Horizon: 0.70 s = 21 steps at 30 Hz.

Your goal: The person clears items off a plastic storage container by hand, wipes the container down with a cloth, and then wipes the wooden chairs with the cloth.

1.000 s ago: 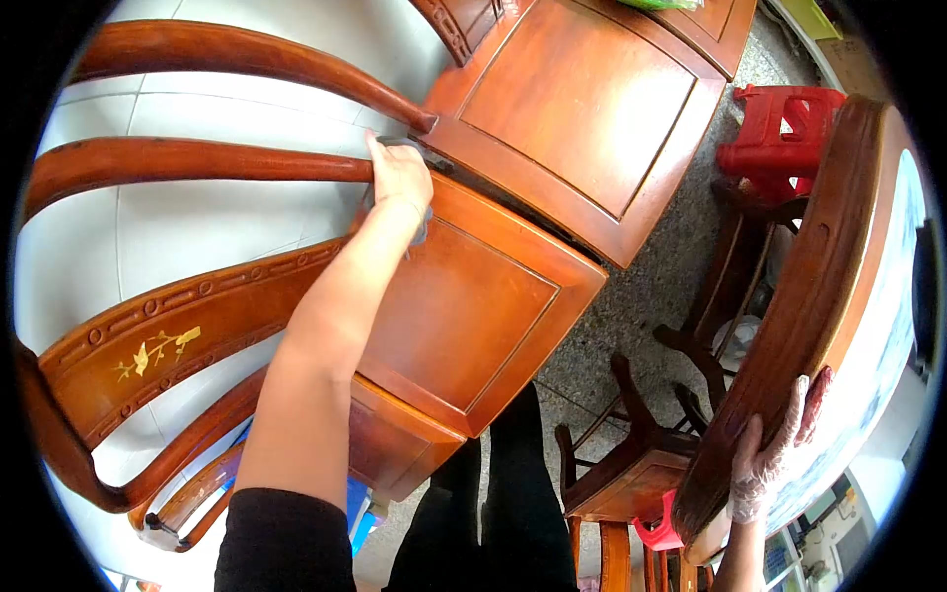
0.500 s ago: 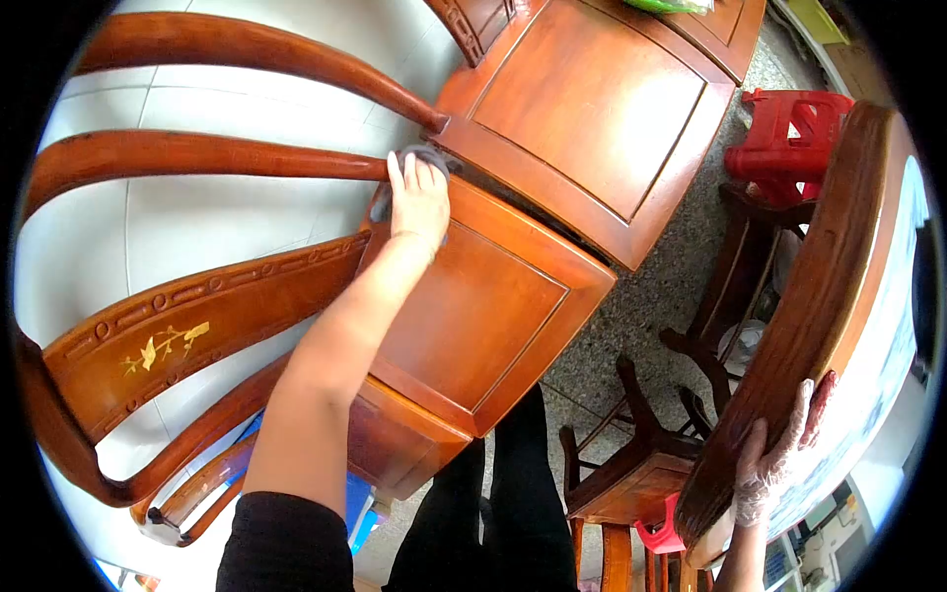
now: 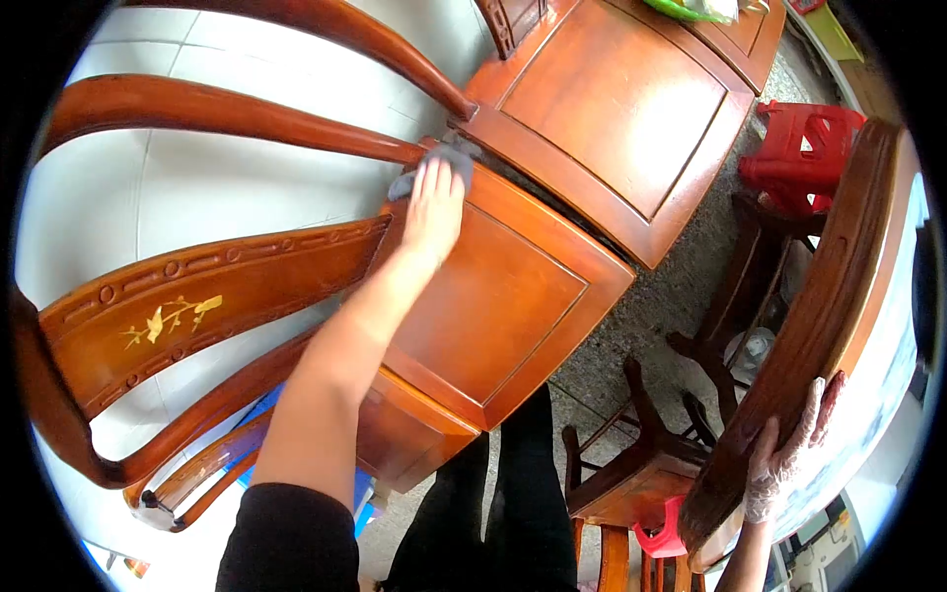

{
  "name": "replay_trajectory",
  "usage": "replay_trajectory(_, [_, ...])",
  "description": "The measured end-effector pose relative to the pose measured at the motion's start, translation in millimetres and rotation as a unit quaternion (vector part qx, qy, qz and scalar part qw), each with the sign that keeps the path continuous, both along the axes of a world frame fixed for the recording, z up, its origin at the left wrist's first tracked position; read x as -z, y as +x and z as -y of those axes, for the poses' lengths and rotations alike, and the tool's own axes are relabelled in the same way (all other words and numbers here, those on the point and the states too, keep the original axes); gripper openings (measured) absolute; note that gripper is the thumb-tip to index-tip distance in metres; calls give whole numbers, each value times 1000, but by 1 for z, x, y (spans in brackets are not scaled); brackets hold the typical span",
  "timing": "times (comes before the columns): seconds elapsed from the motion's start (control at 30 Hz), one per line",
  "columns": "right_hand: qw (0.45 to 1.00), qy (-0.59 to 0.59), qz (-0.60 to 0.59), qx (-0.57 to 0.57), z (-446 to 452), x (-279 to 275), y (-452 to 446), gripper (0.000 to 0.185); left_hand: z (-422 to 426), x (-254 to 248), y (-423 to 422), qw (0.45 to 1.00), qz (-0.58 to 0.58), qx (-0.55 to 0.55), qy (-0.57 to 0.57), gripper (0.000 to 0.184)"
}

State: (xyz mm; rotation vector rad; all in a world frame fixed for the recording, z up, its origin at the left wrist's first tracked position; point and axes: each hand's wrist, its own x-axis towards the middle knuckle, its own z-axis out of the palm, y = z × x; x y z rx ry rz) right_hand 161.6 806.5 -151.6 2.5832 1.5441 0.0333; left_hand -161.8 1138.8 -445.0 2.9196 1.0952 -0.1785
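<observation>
My left hand [image 3: 436, 209] presses a grey cloth [image 3: 454, 166] onto the back corner of a wooden chair seat [image 3: 493, 286], beside the foot of the chair's backrest post [image 3: 247, 111]. Its fingers lie together over the cloth. The carved backrest panel [image 3: 207, 286] has a golden bird-and-branch inlay. On the right, my right hand [image 3: 784, 459], in a clear plastic glove, rests with fingers spread on the edge of a round wooden table [image 3: 838, 266]. A reddish patch shows at its fingers.
A second wooden seat [image 3: 621, 99] adjoins the first at the top, with a green bag [image 3: 686, 10] beyond it. A red plastic stool [image 3: 804, 148] and dark wooden stools [image 3: 641, 474] stand around the table. White tiles [image 3: 217, 187] lie behind the chairs.
The left hand has shifted slightly up and right with the cloth, which now shows more clearly. The whole view has shifted a little. The right hand stays on the table edge.
</observation>
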Motion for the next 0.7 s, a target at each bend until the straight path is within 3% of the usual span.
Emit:
replay_trajectory(0.07, [1000, -3, 0, 3, -2, -1, 1, 69, 33, 5, -26, 993, 2, -64, -95, 38])
replay_trajectory(0.13, [1000, -11, 9, -4, -3, -2, -1, 74, 47, 24, -47, 991, -27, -129, -17, 38])
replay_trajectory(0.2, [999, -26, 23, -7, -6, -4, -4, 73, 23, 14, -40, 977, 30, -203, -51, 40])
replay_trajectory(0.23, [999, -36, 38, -8, -7, -4, -5, 73, 6, 19, -35, 969, 51, -235, -62, 50])
replay_trajectory(0.27, [998, -40, 39, -10, -7, -3, -6, 73, -24, 19, -28, 932, 82, -329, -130, 48])
replay_trajectory(0.3, [997, -48, 54, -8, -6, -2, -7, 72, -45, 27, -27, 879, 223, -390, -162, 40])
replay_trajectory(0.33, [996, -57, 71, -6, -5, -2, -7, 72, -60, 36, -28, 791, 347, -432, -261, 33])
replay_trajectory(0.37, [995, -64, 76, -5, -5, -3, -7, 72, -70, 42, -31, 789, 309, -456, -272, 32])
replay_trajectory(0.4, [995, -66, 80, -5, -6, -4, -7, 68, -75, 35, -29, 859, 126, -441, -229, 33])
replay_trajectory(0.47, [994, -68, 86, -1, -6, -3, -6, 64, -50, 15, -27, 848, 242, -407, -238, 34])
replay_trajectory(0.53, [996, -53, 66, 4, -5, -2, -5, 64, -16, 50, -50, 957, 134, -250, -55, 36])
replay_trajectory(0.57, [994, -70, 80, 13, -7, -4, -6, 64, 9, 53, -51, 970, 137, -200, -17, 37])
replay_trajectory(0.63, [996, -61, 62, 8, -7, -4, -6, 67, 64, 36, -25, 981, 88, -172, -6, 37])
replay_trajectory(0.7, [999, -42, 30, 6, -6, -4, -4, 69, 121, 9, 8, 989, 50, -121, -74, 37])
